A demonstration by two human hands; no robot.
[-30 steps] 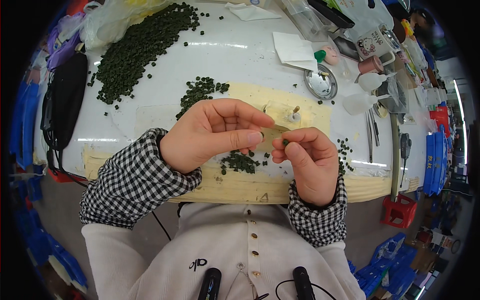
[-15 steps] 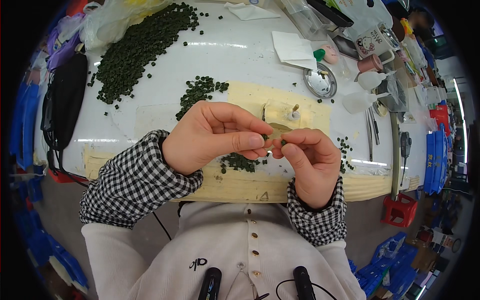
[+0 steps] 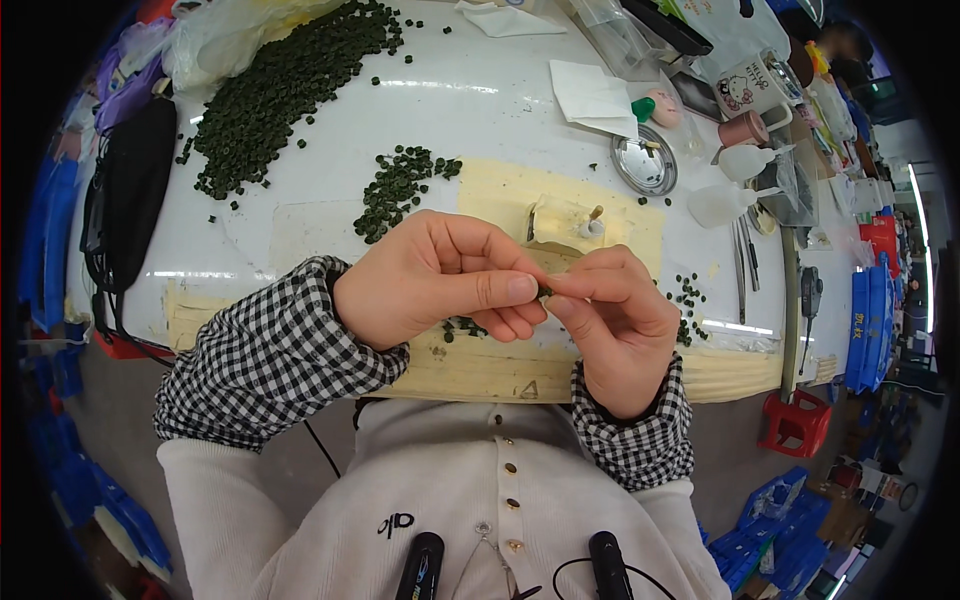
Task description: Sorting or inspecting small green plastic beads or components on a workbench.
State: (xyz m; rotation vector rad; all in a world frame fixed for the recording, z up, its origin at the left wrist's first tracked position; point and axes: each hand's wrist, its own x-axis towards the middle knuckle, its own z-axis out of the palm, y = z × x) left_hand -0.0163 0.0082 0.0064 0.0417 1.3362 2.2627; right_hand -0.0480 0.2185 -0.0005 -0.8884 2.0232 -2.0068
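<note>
1. Nearest the camera, both forearms come up from the lower edge in black-and-white checked woven cuffs over a cream knitted top with small round buttons.
2. The left hand (image 3: 435, 285) curls loosely, its thumb and forefinger pressed together around a tiny dark green bead (image 3: 544, 291), so the fingers are narrow and pinching.
3. The right hand (image 3: 612, 325) meets it tip to tip; its fingers are likewise closed to a narrow pinch on the same bead, which sits between the two hands, just above the near edge of the worktop (image 3: 300, 215).
4. Beneath the hands lies a pale yellow, matte mat (image 3: 500, 195), with a few loose green beads (image 3: 462, 327) scattered on it and more to the right (image 3: 686, 297).
5. Just beyond the hands stands a small cream, lumpy block (image 3: 558, 222) with a short stick (image 3: 594, 214) rising from it.
6. Farther out, a small heap of round dark green beads (image 3: 398, 188) rests on the glossy white worktop.
7. To the right, thin metal tweezers (image 3: 742, 255) lie near two soft translucent squeeze bottles (image 3: 720, 203).
8. A shallow round metal dish (image 3: 644, 160) sits behind, beside a folded white paper tissue (image 3: 594, 97).
9. Farthest left, a large long pile of the green beads (image 3: 285, 85) spreads out, and a black cloth bag (image 3: 128, 190) hangs at the worktop's rim.
</note>
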